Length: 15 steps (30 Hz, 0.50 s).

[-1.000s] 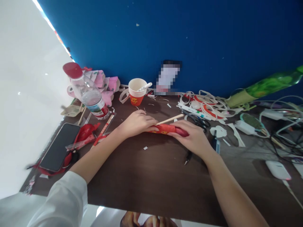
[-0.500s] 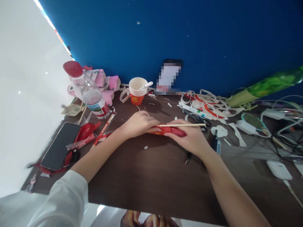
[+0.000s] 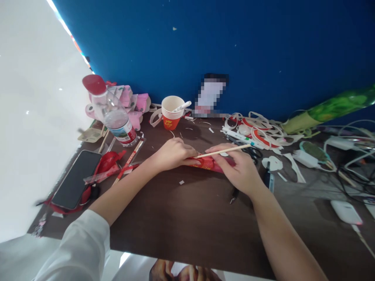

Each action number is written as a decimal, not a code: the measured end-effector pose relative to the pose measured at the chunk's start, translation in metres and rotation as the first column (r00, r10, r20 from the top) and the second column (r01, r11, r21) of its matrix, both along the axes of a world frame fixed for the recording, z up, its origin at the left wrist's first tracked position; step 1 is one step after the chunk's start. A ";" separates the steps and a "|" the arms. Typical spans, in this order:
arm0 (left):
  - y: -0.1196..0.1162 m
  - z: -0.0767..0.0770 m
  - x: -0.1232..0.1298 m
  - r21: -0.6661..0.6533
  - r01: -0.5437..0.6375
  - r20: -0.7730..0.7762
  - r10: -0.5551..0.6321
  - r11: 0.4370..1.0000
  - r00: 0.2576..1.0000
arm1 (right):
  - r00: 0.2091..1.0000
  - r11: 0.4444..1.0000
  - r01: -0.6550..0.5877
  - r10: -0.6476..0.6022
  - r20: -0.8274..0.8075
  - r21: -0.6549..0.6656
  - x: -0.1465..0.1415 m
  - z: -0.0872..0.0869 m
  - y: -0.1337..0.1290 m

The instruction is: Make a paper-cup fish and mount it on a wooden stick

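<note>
A red wrapper with yellow print (image 3: 206,163) lies crosswise between my two hands above the dark table. My left hand (image 3: 174,155) is closed on its left end. At its right part rests my right hand (image 3: 237,166), thumb and fingers bent over the red wrapper. A thin pale wooden stick (image 3: 231,149) slants across the wrapper, its right end raised and its left end near my left fingertips. The stick passes over my right fingers; how it is gripped is hard to see.
Behind my hands stand stacked paper cups (image 3: 170,119) with a pen. A bottle (image 3: 121,128), a phone (image 3: 76,179) and red strips lie left. To the right are paper strips (image 3: 260,128), scissors, cables and a white case (image 3: 346,212).
The fingers of my right hand have shifted up and over the wrapper, uncovering more of it. The stick has tilted, its right end higher. My left hand is nearly unmoved.
</note>
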<state>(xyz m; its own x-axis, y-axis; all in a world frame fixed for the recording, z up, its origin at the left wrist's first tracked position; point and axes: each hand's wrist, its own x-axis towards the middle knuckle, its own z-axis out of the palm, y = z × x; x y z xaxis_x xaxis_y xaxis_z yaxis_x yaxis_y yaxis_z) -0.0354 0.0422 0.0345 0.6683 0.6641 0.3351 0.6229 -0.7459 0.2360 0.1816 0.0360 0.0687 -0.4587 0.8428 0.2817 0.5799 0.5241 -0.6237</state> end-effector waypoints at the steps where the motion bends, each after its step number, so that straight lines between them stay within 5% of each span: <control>1: -0.001 0.001 0.000 0.000 -0.002 -0.005 0.002 1.000 1.000 | 1.000 1.000 -0.008 0.009 0.019 -0.006 0.000 0.002 -0.001; 7: -0.002 0.002 0.003 -0.017 -0.006 -0.018 0.006 1.000 1.000 | 0.997 1.000 0.010 -0.009 -0.070 0.017 -0.008 -0.002 -0.014; 11: -0.005 0.001 0.010 -0.051 -0.030 -0.024 0.029 0.998 0.999 | 0.947 0.977 0.214 -0.202 -0.251 0.021 -0.016 -0.021 -0.031; 15: -0.018 0.008 0.013 -0.224 -0.102 -0.034 0.097 0.969 0.995 | 0.896 0.926 0.376 -0.350 -0.272 0.045 -0.017 -0.038 -0.045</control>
<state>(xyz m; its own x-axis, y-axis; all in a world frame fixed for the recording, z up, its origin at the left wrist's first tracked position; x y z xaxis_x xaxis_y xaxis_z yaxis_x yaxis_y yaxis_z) -0.0227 0.0238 0.0430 0.6007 0.7842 0.1554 0.6983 -0.6093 0.3756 0.1650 -0.0091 0.0304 -0.0278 0.9005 0.4339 0.5693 0.3710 -0.7336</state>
